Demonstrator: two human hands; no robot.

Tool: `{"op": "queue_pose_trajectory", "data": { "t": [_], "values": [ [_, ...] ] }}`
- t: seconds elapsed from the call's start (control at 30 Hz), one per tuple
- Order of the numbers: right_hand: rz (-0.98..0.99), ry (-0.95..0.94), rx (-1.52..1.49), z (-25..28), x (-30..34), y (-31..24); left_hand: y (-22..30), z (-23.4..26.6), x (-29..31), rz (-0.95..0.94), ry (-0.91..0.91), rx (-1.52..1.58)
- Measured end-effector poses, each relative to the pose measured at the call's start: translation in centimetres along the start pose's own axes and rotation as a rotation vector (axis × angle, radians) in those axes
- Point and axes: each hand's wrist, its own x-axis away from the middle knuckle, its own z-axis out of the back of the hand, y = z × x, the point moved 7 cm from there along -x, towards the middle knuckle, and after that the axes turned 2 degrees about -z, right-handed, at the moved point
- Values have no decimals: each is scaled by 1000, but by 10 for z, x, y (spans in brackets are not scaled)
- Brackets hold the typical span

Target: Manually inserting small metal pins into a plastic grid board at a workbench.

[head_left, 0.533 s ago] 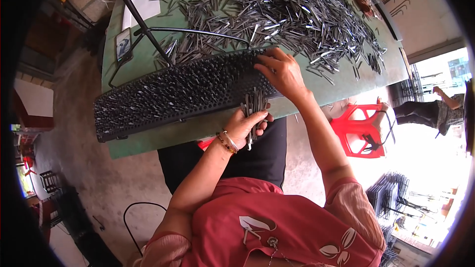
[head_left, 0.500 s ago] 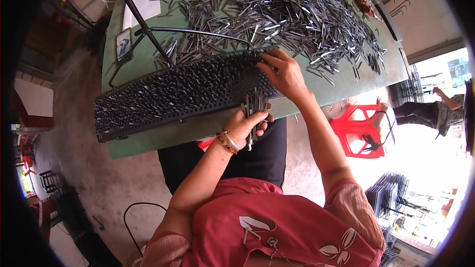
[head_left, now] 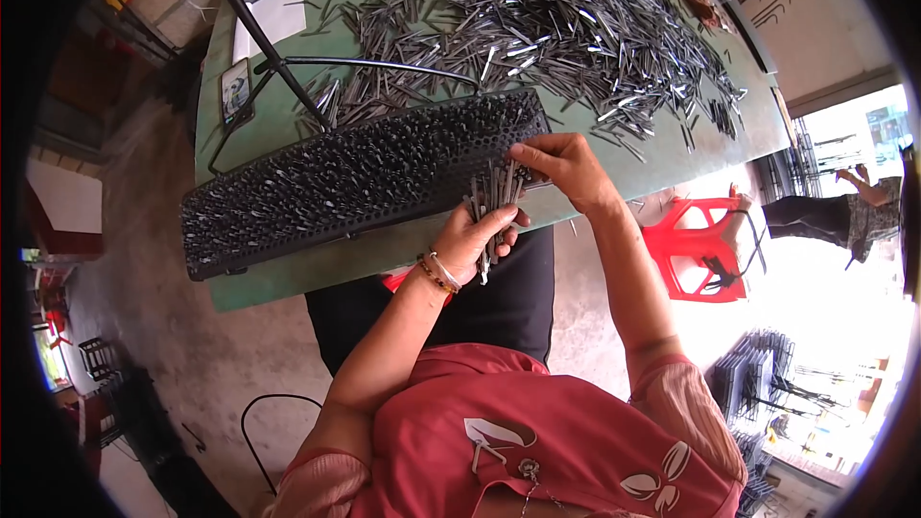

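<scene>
My left hand [head_left: 468, 242] is closed round a bundle of thin dark metal strips [head_left: 495, 190], which stand roughly upright in the fist by the table's near edge. At the top of that bundle is my right hand [head_left: 573, 173], its thumb and fingers pinched together; what lies between the fingertips is too small to make out. Just beyond both hands lies a long black perforated panel [head_left: 456, 176], slanting across the table. Most of its holes have strips [head_left: 317, 179] standing in them, while bare holes show toward its right end.
A large heap of loose strips [head_left: 595, 34] covers the far part of the green table [head_left: 672, 149]. A black metal frame [head_left: 379, 61] rises behind the panel, near a phone [head_left: 236, 91] and white paper [head_left: 275, 17]. A red stool [head_left: 696, 249] and another person [head_left: 830, 216] are at right.
My right hand has come back from the panel's right end, down toward the bundle in my left hand. My left hand stays almost in place.
</scene>
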Motion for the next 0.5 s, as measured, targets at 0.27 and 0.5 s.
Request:
{"op": "queue_pose_trajectory", "data": {
  "t": [0.27, 0.5],
  "values": [
    [190, 317, 122, 30, -19, -11, -4, 7, -1, 34, 82, -24],
    [563, 467, 394, 24, -24, -31, -14, 13, 0, 105, 147, -9]
  ]
}}
